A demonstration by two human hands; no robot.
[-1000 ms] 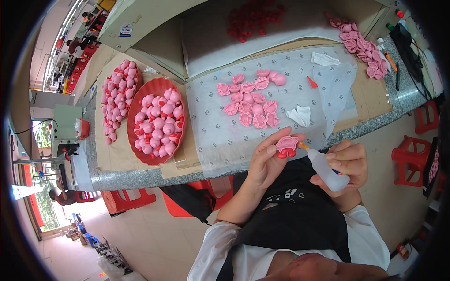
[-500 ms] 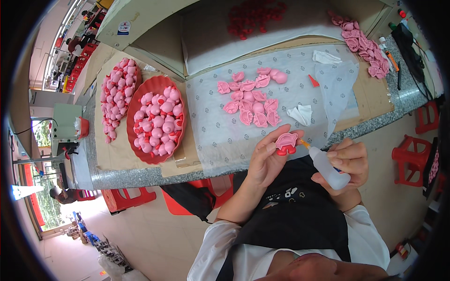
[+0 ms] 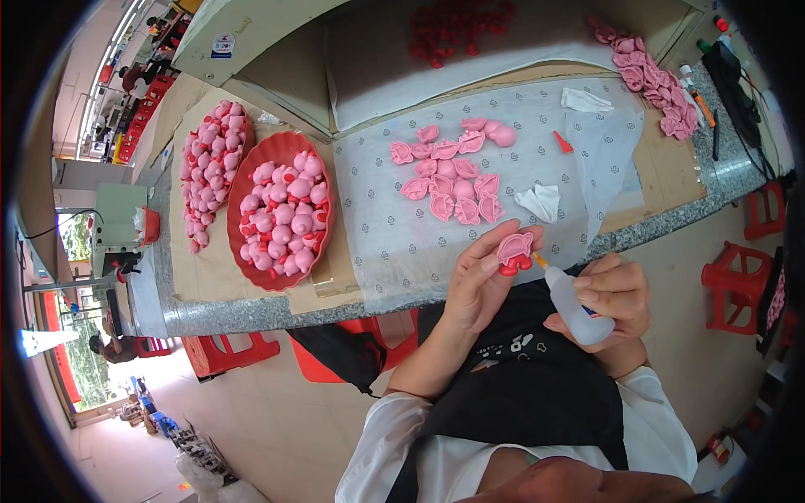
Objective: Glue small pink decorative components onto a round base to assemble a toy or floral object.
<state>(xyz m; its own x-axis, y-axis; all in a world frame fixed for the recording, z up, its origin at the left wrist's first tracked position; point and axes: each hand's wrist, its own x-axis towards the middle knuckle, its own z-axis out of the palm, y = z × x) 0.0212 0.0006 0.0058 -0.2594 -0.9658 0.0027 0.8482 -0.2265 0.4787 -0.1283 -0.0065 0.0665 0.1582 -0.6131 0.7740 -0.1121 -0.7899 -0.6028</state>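
My left hand (image 3: 480,281) pinches a small pink hollow figure part with red feet (image 3: 514,253), its open side turned up. In my right hand (image 3: 614,293) is a translucent white squeeze bottle (image 3: 577,310). Its thin orange-yellow tip (image 3: 540,260) points at the right edge of the pink part; whether they touch I cannot tell. Beyond my hands, several pink shell-like pieces (image 3: 442,206) and rounded pink pieces (image 3: 501,135) lie on white printed paper (image 3: 377,272).
A red scalloped bowl (image 3: 238,214) holds pink-and-red figures, with another heap (image 3: 210,168) beside it. Folded white tissue (image 3: 539,202) and a red scrap (image 3: 562,142) lie on the paper. More pink pieces (image 3: 658,92) are piled far right, near an orange-handled tool (image 3: 703,107). A grey cabinet (image 3: 277,75) stands behind.
The bottle and my right hand have shifted slightly left, with the bottle tilted more upright. The pink part in my left hand has turned a little.
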